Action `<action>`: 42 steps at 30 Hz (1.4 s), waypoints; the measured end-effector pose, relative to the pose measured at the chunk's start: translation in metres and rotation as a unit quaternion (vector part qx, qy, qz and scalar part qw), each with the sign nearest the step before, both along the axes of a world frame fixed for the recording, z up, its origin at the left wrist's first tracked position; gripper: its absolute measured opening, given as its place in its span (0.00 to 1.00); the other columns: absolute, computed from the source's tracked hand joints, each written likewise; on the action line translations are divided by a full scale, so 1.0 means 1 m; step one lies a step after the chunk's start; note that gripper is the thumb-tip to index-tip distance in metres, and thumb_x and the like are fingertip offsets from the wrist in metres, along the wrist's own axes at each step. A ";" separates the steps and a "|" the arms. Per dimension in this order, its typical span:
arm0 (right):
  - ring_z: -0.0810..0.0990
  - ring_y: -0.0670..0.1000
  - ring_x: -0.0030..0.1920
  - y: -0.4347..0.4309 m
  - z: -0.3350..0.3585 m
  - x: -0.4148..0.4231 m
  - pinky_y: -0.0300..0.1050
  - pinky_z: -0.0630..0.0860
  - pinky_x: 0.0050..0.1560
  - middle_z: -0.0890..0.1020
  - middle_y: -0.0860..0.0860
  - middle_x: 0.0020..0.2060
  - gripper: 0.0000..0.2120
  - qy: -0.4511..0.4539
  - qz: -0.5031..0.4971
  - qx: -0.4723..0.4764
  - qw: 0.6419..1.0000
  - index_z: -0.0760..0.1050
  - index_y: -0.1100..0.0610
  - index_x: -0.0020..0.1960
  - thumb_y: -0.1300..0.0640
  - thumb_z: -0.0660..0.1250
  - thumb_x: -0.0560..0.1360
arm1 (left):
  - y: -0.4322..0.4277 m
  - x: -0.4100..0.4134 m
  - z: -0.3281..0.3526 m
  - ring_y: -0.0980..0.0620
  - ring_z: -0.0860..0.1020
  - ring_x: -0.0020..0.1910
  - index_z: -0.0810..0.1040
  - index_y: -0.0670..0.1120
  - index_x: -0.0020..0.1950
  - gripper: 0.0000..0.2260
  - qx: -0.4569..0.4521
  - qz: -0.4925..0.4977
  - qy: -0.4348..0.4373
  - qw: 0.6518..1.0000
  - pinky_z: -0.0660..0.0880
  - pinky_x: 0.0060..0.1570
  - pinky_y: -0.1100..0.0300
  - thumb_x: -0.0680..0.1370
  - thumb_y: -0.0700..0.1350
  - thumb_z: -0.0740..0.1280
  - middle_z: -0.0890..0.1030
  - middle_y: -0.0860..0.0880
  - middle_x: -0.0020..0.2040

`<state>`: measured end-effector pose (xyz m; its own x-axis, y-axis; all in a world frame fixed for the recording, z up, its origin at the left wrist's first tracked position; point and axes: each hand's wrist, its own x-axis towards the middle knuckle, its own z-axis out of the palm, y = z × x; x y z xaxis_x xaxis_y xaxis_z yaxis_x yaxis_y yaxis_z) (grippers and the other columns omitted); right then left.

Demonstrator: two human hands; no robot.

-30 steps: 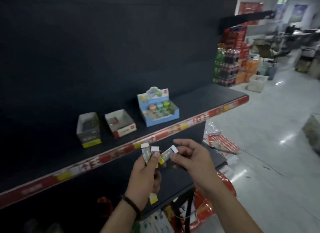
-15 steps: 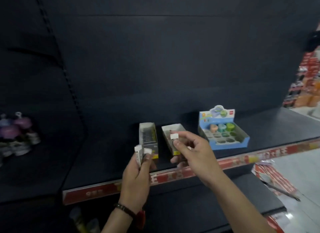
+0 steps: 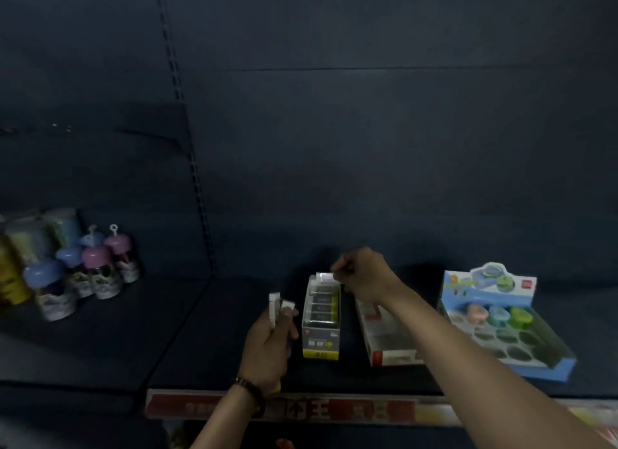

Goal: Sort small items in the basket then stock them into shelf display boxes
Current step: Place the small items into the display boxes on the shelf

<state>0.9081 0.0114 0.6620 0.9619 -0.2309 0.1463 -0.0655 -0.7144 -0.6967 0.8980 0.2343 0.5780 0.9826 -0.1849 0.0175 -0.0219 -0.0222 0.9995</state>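
A: What stands on the dark metal shelf [image 3: 100, 331]?

B: At right, a blue cardboard display box [image 3: 551, 370] of round coloured pieces. Next comes a red-and-white open cardboard box [image 3: 391, 356], then a narrow grey-and-yellow cardboard display box [image 3: 320, 343], its long axis running front to back.

A: And the hands?

B: The right hand [image 3: 366, 276] reaches across above the red-and-white box. Its fingers pinch a small white-ended packet [image 3: 324, 276] over the grey box's far rim. It lies crosswise, white end pointing left, the rest hidden behind the fingers.

A: The left?

B: The left hand [image 3: 267, 345], just left of the grey box, is clenched round two more white-ended packets [image 3: 276, 306]. They stand upright, white ends up, poking above the thumb.
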 end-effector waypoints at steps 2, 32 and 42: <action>0.84 0.43 0.50 0.002 -0.002 0.013 0.31 0.75 0.48 0.86 0.44 0.47 0.05 0.009 -0.002 -0.016 1.000 0.87 0.52 0.52 0.58 0.72 0.81 | 0.002 0.006 0.001 0.54 0.63 0.22 0.79 0.40 0.52 0.18 0.005 -0.027 0.031 0.999 0.59 0.24 0.61 0.87 0.54 0.61 0.69 0.49 0.29; 0.85 0.39 0.49 0.059 -0.007 -0.035 0.35 0.80 0.52 0.88 0.41 0.44 0.05 -0.123 0.052 0.081 0.988 0.87 0.45 0.46 0.56 0.77 0.77 | 0.011 0.015 0.033 0.54 0.59 0.27 0.78 0.49 0.52 0.05 -0.144 -0.087 0.062 0.984 0.52 0.30 0.59 0.84 0.49 0.67 0.62 0.52 0.32; 0.87 0.48 0.46 0.061 -0.012 -0.041 0.45 0.83 0.51 0.88 0.48 0.41 0.03 -0.155 0.030 0.187 0.970 0.88 0.51 0.45 0.59 0.80 0.75 | 0.006 0.016 0.056 0.56 0.65 0.22 0.84 0.42 0.51 0.08 -0.089 -0.086 0.026 0.992 0.60 0.21 0.64 0.84 0.45 0.68 0.71 0.52 0.26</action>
<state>0.8671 0.0725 0.6504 0.8987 -0.2694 0.3461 0.2211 -0.4032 -0.8880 0.9143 0.2402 0.6337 0.9370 -0.3490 0.0141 0.0424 0.1535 0.9872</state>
